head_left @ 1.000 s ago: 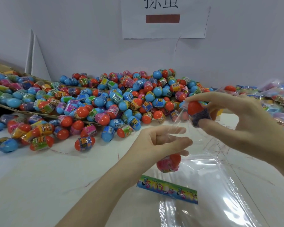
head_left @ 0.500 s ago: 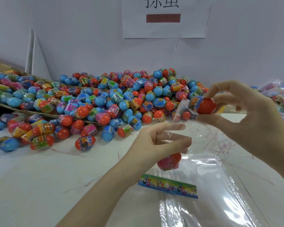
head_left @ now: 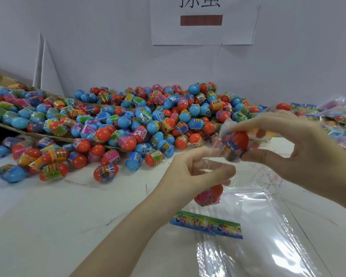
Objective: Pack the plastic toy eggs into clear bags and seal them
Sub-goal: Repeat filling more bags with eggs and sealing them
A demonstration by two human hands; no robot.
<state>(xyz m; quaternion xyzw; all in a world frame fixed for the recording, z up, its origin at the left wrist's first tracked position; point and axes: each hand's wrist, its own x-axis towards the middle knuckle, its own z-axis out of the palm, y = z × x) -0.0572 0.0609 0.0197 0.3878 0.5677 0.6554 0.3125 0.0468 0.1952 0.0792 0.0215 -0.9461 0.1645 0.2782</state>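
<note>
A clear bag point(head_left: 254, 220) lies on the white table, its mouth lifted toward me. My left hand point(head_left: 196, 174) pinches the bag's top edge between thumb and fingers. One red and pink egg point(head_left: 209, 194) sits inside the bag, partly hidden under that hand. My right hand point(head_left: 300, 148) pinches a red egg with a dark wrapper point(head_left: 235, 145) between thumb and fingertips, just above the bag's mouth. A colourful paper strip point(head_left: 206, 224) lies inside the bag near its front.
A large pile of red and blue wrapped eggs point(head_left: 140, 120) covers the back of the table and a cardboard sheet point(head_left: 0, 124) at left. Filled bags point(head_left: 340, 114) lie at the far right. A wall with a paper sign point(head_left: 202, 21) stands behind.
My right hand has brought its egg down and left toward the bag's mouth, turning it. My left hand keeps its hold on the bag's edge.
</note>
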